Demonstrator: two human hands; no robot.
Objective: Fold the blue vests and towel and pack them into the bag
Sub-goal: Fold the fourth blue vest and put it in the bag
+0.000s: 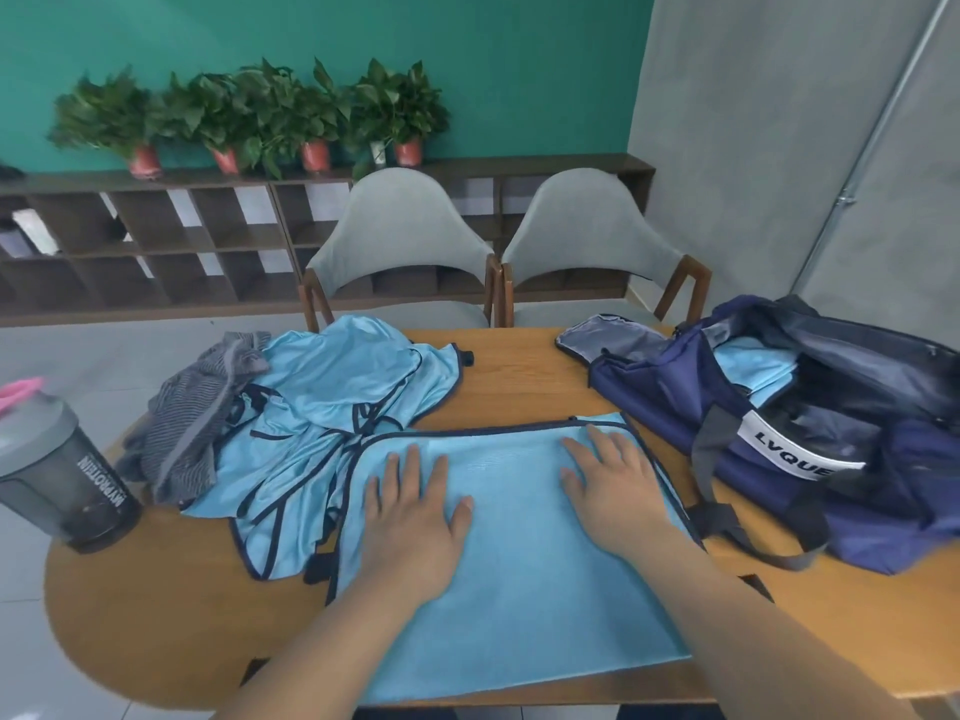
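Observation:
A light blue vest (514, 579) with dark trim lies flat on the wooden table (156, 605) in front of me. My left hand (415, 517) presses flat on its left part, fingers straight. My right hand (613, 485) lies flat on its right part near the top edge. A heap of more blue vests (337, 402) sits crumpled at the back left. A grey striped towel (192, 418) lies bunched on the heap's left side. The navy bag (810, 428) stands open at the right, with folded blue cloth (753, 376) inside.
A grey shaker bottle (62, 470) with a pink loop stands at the table's left edge. Two grey chairs (400, 252) are pushed against the far side. Behind them runs a low shelf with potted plants (260, 116).

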